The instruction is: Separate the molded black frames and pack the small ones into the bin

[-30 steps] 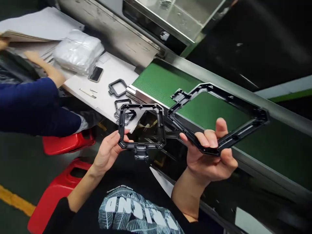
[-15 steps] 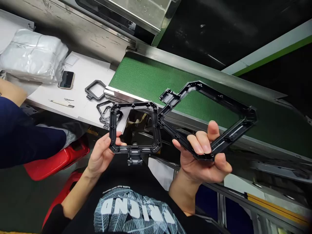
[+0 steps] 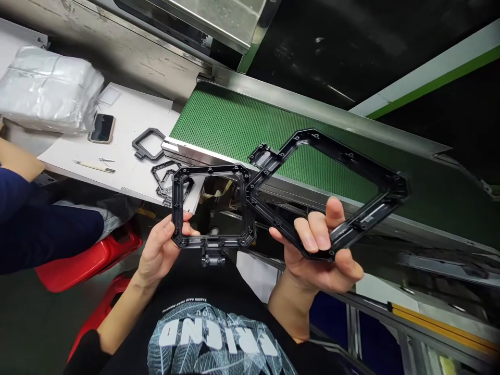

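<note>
My left hand point(image 3: 162, 247) pinches the lower left corner of a black plastic frame point(image 3: 213, 242), held with its hinge-like tab at the bottom. In my right hand point(image 3: 318, 250) is a second black plastic frame point(image 3: 351, 156), turned diagonally, its tab pointing up and left. My fingers wrap round its lower corner. The two frames meet or overlap at the right side of the left one; whether they touch I cannot tell. Both show screw posts and an inner groove, and each has an open middle.
A green conveyor belt point(image 3: 230, 125) with a metal edge runs behind the frames. On the white table point(image 3: 125, 109) lie another black frame point(image 3: 148, 144), more frame parts point(image 3: 162, 179), a phone point(image 3: 102, 128), a pen-like tool point(image 3: 94, 166) and wrapped packs point(image 3: 50, 91). A co-worker's arm point(image 3: 19, 161) and red stools point(image 3: 89, 260) are at left.
Both hands keep their grip on the frames. The right frame has shifted slightly left against the left one. The whole view has moved a little.
</note>
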Demonstrator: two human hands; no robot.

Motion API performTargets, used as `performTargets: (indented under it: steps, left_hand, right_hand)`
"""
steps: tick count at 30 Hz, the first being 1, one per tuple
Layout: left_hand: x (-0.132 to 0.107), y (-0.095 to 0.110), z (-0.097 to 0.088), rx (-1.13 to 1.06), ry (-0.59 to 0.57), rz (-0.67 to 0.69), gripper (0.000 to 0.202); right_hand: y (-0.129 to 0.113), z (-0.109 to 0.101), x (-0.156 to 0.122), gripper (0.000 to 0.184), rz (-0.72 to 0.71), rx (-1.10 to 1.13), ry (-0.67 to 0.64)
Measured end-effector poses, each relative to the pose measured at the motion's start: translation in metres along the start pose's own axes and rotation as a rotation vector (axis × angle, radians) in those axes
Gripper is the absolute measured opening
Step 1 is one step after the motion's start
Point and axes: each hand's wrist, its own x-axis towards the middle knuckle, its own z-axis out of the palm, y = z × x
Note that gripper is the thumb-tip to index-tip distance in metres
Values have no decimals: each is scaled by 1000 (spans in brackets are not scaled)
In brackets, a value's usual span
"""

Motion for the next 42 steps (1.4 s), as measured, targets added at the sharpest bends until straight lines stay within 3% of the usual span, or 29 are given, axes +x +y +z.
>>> performTargets:
  steps: [6, 10, 15, 21, 23, 27, 29, 33, 37, 42]
  left_hand:
    - [3, -7, 2, 34, 5, -11, 40]
    - [4, -10, 6, 26, 9, -29, 43]
    - [1, -12, 11, 18, -7, -54, 47]
    - [2, -19, 12, -35, -81, -111, 46]
    - [4, -22, 12, -50, -115, -130, 45]
    - [7, -26, 13, -60, -182, -142, 43]
    - [8, -28, 14, -69, -211, -147, 40]
    - [9, -30, 16, -75, -225, -167, 40]
    - [9, -30, 19, -71, -224, -183, 40]
    - [11, -28, 23, -56, -240, -191, 40]
  right_hand:
    - [1, -3, -7, 48, 2, -40, 24]
    - [-3, -17, -11, 54, -53, -81, 80]
    - [-8, -32, -20, 62, -103, -216, 353]
    - [-16, -23, -26, 44, -14, -423, 622]
    - [-17, -33, -26, 50, -31, -440, 638]
    - [-17, -70, -26, 81, -135, -392, 660]
    - [-18, -81, -27, 84, -145, -386, 639]
    - [-21, -73, -28, 76, -124, -386, 660]
    - [-25, -56, -26, 85, -88, -370, 717]
    - [-26, -71, -26, 93, -83, -357, 718]
